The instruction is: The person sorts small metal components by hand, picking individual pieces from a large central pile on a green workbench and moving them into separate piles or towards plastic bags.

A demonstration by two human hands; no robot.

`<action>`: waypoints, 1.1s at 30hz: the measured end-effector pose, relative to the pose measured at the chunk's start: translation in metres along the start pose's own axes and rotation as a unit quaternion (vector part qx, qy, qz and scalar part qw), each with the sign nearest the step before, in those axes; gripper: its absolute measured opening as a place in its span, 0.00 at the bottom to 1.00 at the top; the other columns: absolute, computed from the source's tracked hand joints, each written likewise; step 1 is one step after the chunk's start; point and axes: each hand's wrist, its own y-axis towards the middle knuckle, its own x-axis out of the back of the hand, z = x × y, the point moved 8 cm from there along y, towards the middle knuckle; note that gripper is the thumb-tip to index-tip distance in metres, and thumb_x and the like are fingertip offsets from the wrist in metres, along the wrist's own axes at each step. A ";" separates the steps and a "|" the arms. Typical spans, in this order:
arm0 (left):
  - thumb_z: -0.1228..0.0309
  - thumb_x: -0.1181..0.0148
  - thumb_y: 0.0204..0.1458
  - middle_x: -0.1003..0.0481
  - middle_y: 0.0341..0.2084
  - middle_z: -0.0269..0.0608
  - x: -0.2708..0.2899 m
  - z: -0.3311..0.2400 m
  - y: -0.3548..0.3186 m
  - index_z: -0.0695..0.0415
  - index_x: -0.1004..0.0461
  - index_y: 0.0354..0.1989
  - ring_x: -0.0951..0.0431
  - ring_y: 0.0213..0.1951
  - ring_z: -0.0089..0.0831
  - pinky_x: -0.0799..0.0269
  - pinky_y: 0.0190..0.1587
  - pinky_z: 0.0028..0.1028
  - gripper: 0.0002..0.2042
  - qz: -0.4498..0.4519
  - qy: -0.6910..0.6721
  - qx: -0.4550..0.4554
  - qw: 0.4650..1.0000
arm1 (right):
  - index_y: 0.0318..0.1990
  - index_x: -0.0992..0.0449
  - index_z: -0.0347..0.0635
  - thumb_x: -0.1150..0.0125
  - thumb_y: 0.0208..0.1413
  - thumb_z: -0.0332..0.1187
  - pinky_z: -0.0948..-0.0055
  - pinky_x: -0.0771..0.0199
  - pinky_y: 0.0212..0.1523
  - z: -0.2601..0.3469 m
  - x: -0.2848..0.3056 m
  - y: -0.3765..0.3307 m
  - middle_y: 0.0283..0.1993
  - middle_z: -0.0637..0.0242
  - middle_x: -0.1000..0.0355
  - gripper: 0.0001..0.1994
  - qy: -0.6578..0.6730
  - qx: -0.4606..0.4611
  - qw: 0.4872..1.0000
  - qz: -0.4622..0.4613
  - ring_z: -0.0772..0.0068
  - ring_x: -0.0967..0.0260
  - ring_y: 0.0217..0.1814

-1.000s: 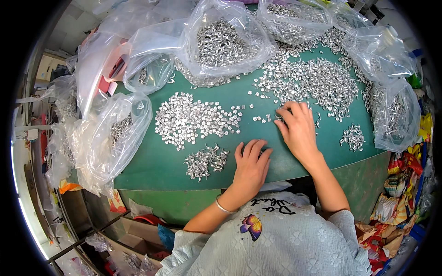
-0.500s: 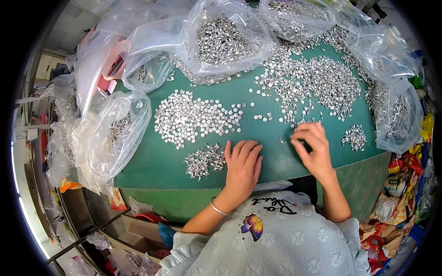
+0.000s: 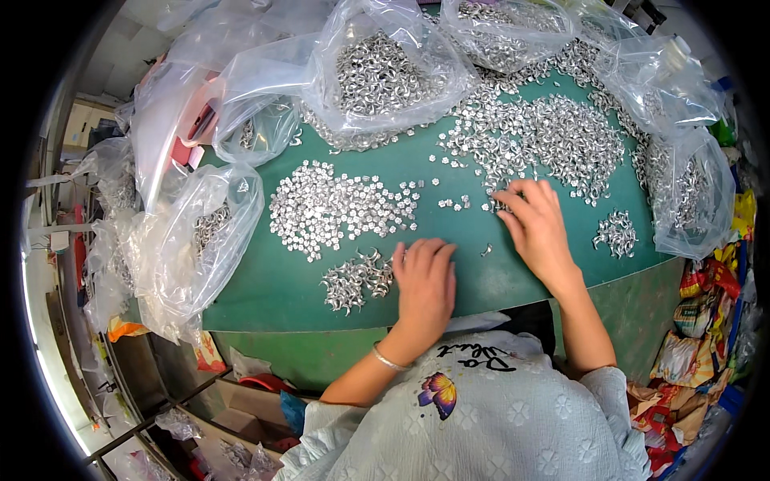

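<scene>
A green bench (image 3: 449, 276) carries everything under the hands. Clear plastic bags ring its far and side edges — one large bag (image 3: 385, 68) beyond the left hand bulges with small silver metal pieces, another bag (image 3: 188, 240) sags off the bench edge to the left of it, and a third bag (image 3: 690, 192) stands to the right of the right hand. Just beyond the right hand spreads the widest loose heap of metal pieces (image 3: 553, 140). A flatter, tidier patch of pieces (image 3: 337, 207) lies beyond the left hand. A small clump of curled pieces (image 3: 353, 280) touches the left hand's fingertips on their left side, and a still smaller clump (image 3: 616, 232) sits just right of the right hand.

The left hand (image 3: 425, 280) lies flat, palm down, fingers loose, grasping nothing. The right hand (image 3: 536, 224) rests palm down too — its fingertips touch the near edge of the loose heap; whether they pinch a piece I cannot tell. One stray piece (image 3: 486, 251) lies between the hands.
</scene>
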 end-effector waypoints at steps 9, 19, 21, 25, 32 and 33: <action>0.77 0.36 0.49 0.29 0.45 0.42 -0.015 -0.010 0.006 0.59 0.28 0.51 0.30 0.49 0.40 0.42 0.53 0.39 0.19 0.025 -0.029 -0.016 0.999 | 0.34 0.22 0.40 0.33 0.45 0.25 0.65 0.39 0.45 0.008 -0.001 -0.017 0.41 0.67 0.30 0.08 -0.049 0.054 0.994 0.076 0.63 0.36 0.44; 0.76 0.37 0.49 0.31 0.43 0.41 -0.041 -0.023 0.017 0.59 0.27 0.48 0.30 0.45 0.38 0.40 0.49 0.37 0.16 0.060 -0.031 -0.033 0.997 | 0.36 0.21 0.41 0.32 0.47 0.28 0.64 0.40 0.43 0.002 0.004 -0.007 0.41 0.68 0.30 0.08 -0.035 0.005 0.999 -0.012 0.62 0.36 0.44; 0.77 0.38 0.49 0.31 0.42 0.41 -0.040 -0.019 0.016 0.58 0.27 0.47 0.30 0.44 0.38 0.40 0.47 0.36 0.15 0.056 -0.035 -0.039 0.997 | 0.37 0.21 0.41 0.32 0.47 0.28 0.64 0.40 0.43 0.002 -0.003 -0.012 0.41 0.68 0.31 0.09 -0.049 0.016 0.999 0.012 0.62 0.37 0.45; 0.79 0.39 0.50 0.30 0.40 0.42 -0.030 -0.009 0.011 0.58 0.27 0.47 0.29 0.43 0.39 0.39 0.47 0.35 0.15 0.051 -0.033 -0.040 0.997 | 0.37 0.22 0.41 0.32 0.47 0.27 0.63 0.41 0.43 0.002 0.003 -0.018 0.39 0.68 0.31 0.09 -0.034 -0.004 0.999 0.008 0.63 0.37 0.44; 0.79 0.40 0.52 0.29 0.46 0.47 -0.032 -0.013 0.016 0.59 0.31 0.54 0.29 0.47 0.44 0.36 0.47 0.37 0.19 0.052 -0.082 -0.011 0.995 | 0.36 0.22 0.41 0.33 0.45 0.26 0.64 0.40 0.45 0.019 -0.011 -0.022 0.38 0.67 0.31 0.09 -0.034 0.044 0.998 0.035 0.62 0.36 0.43; 0.79 0.39 0.51 0.30 0.46 0.47 -0.031 -0.012 0.015 0.59 0.31 0.55 0.29 0.47 0.44 0.35 0.47 0.37 0.20 0.051 -0.090 -0.006 0.995 | 0.36 0.22 0.40 0.33 0.44 0.25 0.64 0.39 0.46 0.021 -0.014 -0.025 0.39 0.66 0.30 0.09 -0.021 0.054 0.997 0.052 0.62 0.35 0.44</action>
